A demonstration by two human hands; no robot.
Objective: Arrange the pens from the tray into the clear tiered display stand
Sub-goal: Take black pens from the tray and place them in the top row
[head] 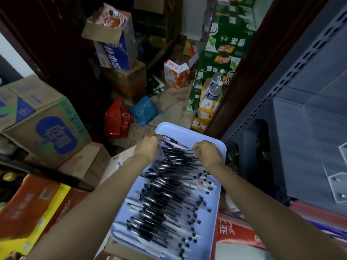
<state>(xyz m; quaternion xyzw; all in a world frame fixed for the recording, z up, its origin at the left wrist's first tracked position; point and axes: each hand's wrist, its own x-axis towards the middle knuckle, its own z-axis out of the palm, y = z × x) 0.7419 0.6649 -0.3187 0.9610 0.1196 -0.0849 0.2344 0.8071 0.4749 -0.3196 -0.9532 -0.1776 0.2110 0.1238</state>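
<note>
A pale blue tray (pixel 216 218) lies in front of me, heaped with several black-capped pens (pixel 165 201). My left hand (pixel 148 147) reaches over the far left part of the heap, its fingers curled round the ends of a few pens. My right hand (pixel 207 153) is at the far right part of the heap, fingers curled on pens there. The clear tiered display stand (pixel 338 177) shows only partly at the right edge, on the grey shelf.
A grey metal shelf unit (pixel 300 102) stands to the right. Cardboard boxes (pixel 45 124) crowd the left side and the back. Red and blue bags (pixel 118 119) lie on the floor beyond the tray. Green cartons (pixel 221 59) are stacked at the back right.
</note>
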